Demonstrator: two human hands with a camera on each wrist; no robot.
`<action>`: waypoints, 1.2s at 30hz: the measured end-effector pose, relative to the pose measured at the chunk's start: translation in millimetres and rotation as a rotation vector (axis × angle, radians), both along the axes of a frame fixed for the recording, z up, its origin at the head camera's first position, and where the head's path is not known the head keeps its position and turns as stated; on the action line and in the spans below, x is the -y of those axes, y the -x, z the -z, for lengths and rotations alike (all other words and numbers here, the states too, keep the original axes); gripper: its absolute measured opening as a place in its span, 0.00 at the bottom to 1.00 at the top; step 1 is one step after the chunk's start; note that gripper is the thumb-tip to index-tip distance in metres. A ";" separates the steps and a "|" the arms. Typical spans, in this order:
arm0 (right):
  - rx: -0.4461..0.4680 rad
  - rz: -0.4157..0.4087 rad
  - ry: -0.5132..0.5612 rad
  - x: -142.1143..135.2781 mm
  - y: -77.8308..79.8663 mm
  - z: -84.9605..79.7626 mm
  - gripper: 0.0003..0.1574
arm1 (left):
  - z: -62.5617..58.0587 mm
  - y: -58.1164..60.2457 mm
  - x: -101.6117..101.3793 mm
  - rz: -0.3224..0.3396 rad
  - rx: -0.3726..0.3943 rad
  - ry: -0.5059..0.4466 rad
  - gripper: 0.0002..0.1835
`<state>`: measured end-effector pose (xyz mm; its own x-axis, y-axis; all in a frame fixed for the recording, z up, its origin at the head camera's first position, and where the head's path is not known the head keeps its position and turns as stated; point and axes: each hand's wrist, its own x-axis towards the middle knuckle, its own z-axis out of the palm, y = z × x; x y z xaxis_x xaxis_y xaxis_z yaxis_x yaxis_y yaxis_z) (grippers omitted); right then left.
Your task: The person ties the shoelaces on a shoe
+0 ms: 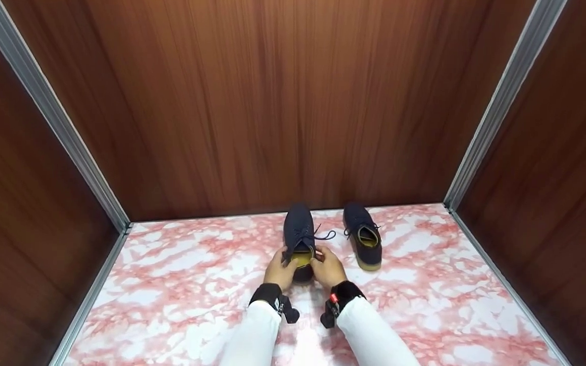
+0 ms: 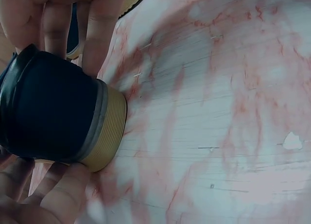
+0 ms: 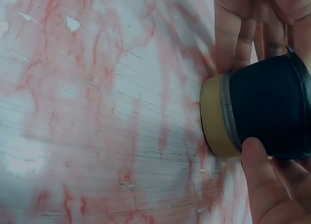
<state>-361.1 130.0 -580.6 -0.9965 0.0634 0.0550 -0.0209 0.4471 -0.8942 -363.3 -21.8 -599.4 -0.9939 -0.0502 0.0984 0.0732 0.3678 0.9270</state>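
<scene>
A dark navy lace-up shoe [image 1: 299, 223] with a yellow insole points toward the back panel, its loose lace trailing to the right. My left hand [image 1: 279, 269] grips the left side of its opening, and my right hand [image 1: 328, 267] holds the right side. Thumbs lie at the collar while fingers press the outer sides. In the left wrist view the dark heel [image 2: 53, 107] and ribbed tan sole show between both hands. The same heel [image 3: 267, 107] fills the right side of the right wrist view.
The matching shoe [image 1: 358, 223] stands to the right, toe toward the back panel. Brown wood-grain panels [image 1: 283, 101] rise behind and at both sides, edged with metal strips [image 1: 496, 112]. The floor [image 1: 181, 284] has a red and white marbled surface.
</scene>
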 end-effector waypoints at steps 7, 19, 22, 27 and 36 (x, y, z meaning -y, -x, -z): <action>-0.008 -0.002 -0.102 -4.0 1.2 0.4 0.29 | 4.6 2.6 -3.6 -0.036 0.013 0.063 0.29; -0.030 0.028 -0.187 -4.2 1.7 2.5 0.28 | 2.3 1.0 -16.6 -0.134 0.065 0.125 0.23; -0.015 0.027 -0.189 -3.8 2.7 2.1 0.28 | -1.6 -0.3 -19.9 -0.168 0.049 0.140 0.24; -0.001 -0.008 -0.197 -5.4 2.7 1.3 0.27 | -8.5 -5.3 -18.3 -0.154 0.028 0.166 0.31; -0.136 -0.143 -0.285 -30.8 -11.9 -7.6 0.32 | -20.4 -18.0 10.7 -0.019 -0.016 0.257 0.41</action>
